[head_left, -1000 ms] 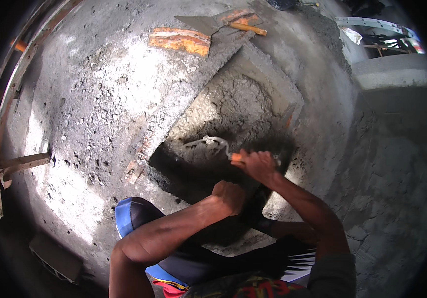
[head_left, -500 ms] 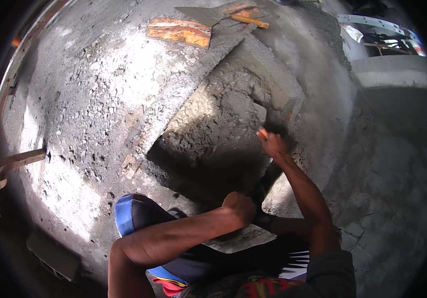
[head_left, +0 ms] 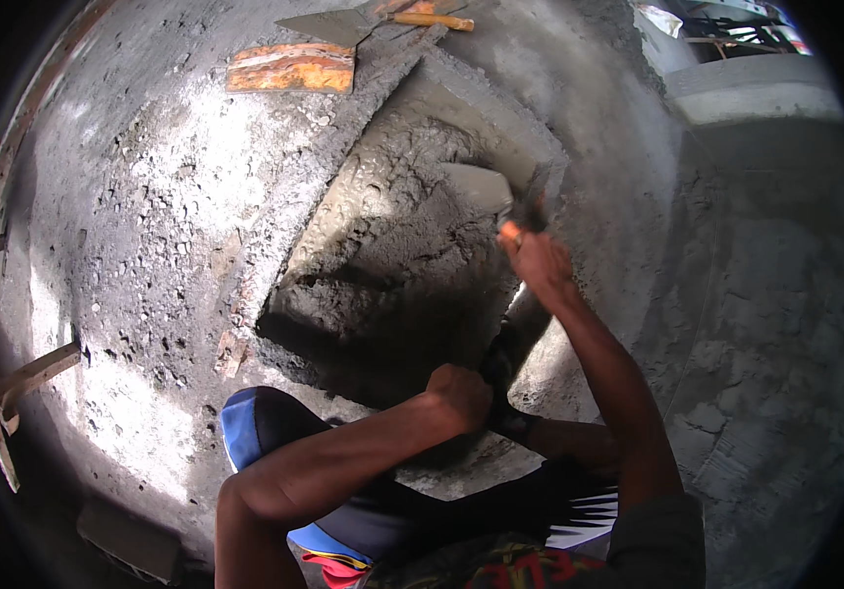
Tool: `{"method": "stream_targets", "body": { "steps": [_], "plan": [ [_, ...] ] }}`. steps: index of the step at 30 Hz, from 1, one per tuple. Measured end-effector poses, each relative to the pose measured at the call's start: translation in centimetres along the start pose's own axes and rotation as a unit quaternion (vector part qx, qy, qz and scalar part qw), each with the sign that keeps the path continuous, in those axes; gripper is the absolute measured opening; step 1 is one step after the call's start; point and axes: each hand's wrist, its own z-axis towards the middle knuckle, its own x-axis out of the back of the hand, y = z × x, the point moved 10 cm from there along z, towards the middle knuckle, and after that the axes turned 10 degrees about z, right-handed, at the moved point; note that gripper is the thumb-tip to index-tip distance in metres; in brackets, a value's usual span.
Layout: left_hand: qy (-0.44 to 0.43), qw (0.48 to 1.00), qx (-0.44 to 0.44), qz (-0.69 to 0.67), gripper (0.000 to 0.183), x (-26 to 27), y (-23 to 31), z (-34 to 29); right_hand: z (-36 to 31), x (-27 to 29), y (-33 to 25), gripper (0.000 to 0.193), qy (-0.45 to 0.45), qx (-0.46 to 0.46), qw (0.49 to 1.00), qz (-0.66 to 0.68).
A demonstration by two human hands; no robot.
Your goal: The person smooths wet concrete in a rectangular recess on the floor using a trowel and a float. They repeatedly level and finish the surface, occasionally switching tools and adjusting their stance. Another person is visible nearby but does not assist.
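My right hand (head_left: pixel 540 263) is closed around the orange handle of a trowel (head_left: pixel 481 185). The trowel's grey blade lies over wet mortar (head_left: pixel 392 201) along the right side of a square, low-walled mixing box (head_left: pixel 530 133). My left hand (head_left: pixel 461 395) is curled into a fist above my lower leg, by the box's near corner. Its palm side is hidden, so I cannot tell whether anything is in it. Deep shadow covers the near part of the box.
Beyond the box lie an orange-brown weathered board (head_left: pixel 292 69), a flat grey sheet (head_left: pixel 328 25) and a wooden handle (head_left: pixel 432 20). Gritty concrete floor (head_left: pixel 162 216) stretches left. Wooden pieces (head_left: pixel 34 378) stick in at the far left. A low curved ledge (head_left: pixel 756 93) stands at the upper right.
My right hand has lifted the trowel; its blade shows more clearly and is slightly blurred. The view has shifted, so the box and boards sit higher and further left. My left fist stays closed.
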Motion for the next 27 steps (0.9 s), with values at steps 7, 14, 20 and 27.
{"method": "stream_targets", "body": {
  "steps": [7,14,20,27],
  "plan": [
    [0.041,0.999,0.015,-0.007,0.019,1.4,-0.2,-1.4,1.8,-6.6,4.0,0.066,0.032,-0.044,0.984,0.170],
    [0.001,1.000,0.014,0.005,0.021,1.2,-0.4,-1.4,-3.6,-12.1,-2.0,0.063,0.000,0.032,0.958,0.284],
    [-0.062,0.998,0.024,0.011,0.023,0.2,-1.5,-0.7,-7.3,-9.7,-8.6,0.051,-0.038,0.165,0.974,0.150],
    [-0.032,0.999,0.024,0.016,0.019,1.1,-1.7,-0.4,2.2,-2.9,2.1,0.047,0.099,-0.003,0.985,0.142]
  ]
}}
